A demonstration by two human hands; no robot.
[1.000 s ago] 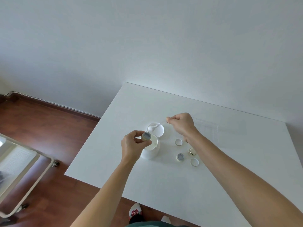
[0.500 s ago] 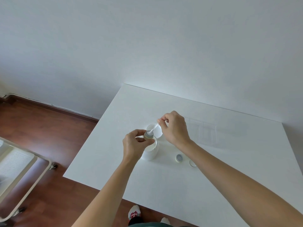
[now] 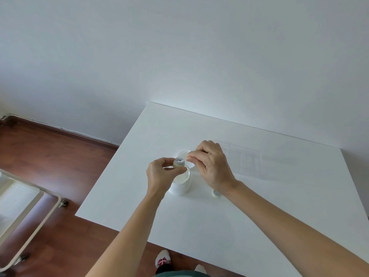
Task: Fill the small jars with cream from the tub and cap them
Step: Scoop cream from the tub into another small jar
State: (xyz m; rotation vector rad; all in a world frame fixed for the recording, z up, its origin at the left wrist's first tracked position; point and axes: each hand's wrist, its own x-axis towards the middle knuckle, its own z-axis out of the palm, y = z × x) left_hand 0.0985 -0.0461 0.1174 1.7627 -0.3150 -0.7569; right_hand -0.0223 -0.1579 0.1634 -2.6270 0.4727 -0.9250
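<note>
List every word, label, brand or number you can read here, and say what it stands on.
None can be read.
The tub shows a plain white wall.
The small jar that the left hand holds bears no visible print.
The jar behind the right wrist is too small and hidden to tell.

A plain white wall [image 3: 179, 47] fills the upper part of the view. It is met at its base by a dark wooden skirting board [image 3: 60, 129], along which a thin cable is seen. The floor [image 3: 50, 166] is laid in reddish-brown wood boards. A white table [image 3: 279, 206] is set with its far edge against the wall; soft, even light is spread over its top. Beside the table's left edge, well apart from it, a white metal-framed cart [image 3: 30, 206] on small castors is partly seen.
</note>
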